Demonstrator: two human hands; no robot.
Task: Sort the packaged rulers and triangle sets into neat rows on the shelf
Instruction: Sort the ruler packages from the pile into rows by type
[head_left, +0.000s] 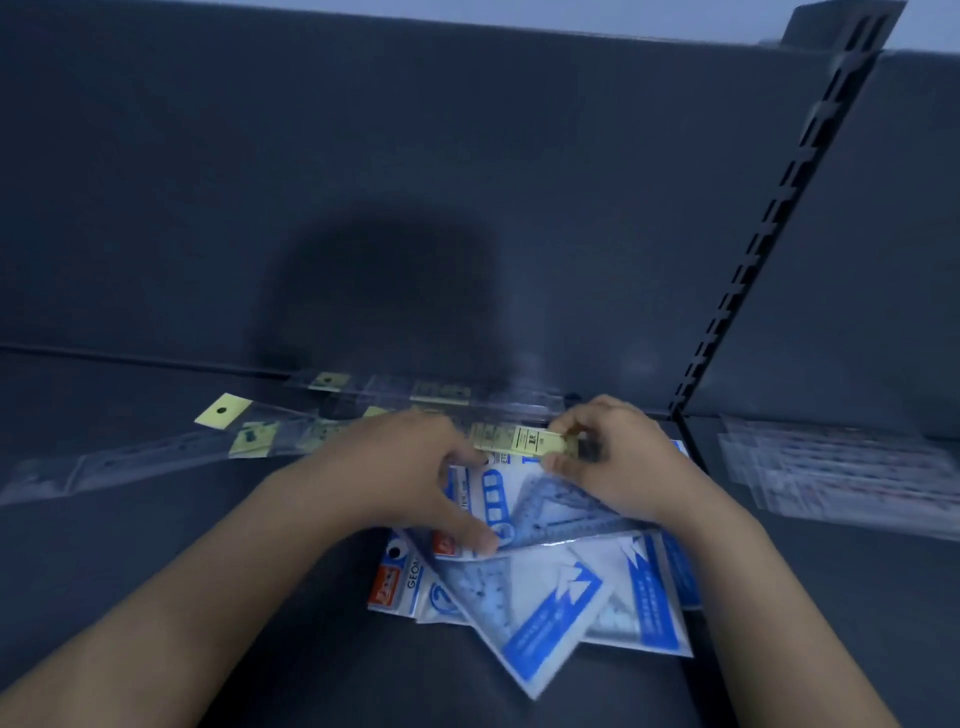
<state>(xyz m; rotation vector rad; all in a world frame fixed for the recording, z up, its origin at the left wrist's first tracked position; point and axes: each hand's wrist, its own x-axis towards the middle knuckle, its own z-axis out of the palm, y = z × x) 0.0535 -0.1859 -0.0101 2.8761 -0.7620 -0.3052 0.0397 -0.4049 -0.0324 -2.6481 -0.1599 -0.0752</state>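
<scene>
A loose pile of blue-and-white triangle set packs (550, 587) lies fanned out on the dark shelf (156, 571). Behind it, several clear-sleeved rulers (249, 441) with yellow header cards lie askew toward the left. My right hand (613, 462) pinches the yellow-labelled end of one packaged ruler (519, 439) between thumb and fingers. My left hand (415, 473) lies over the top triangle set pack (540, 504), its thumb on the pack's near edge and its fingers hiding part of the ruler.
The shelf's dark back panel (363, 208) rises right behind the rulers. A slotted upright (769, 228) divides this bay from the one on the right, where a blurred stack of clear packs (831, 467) lies.
</scene>
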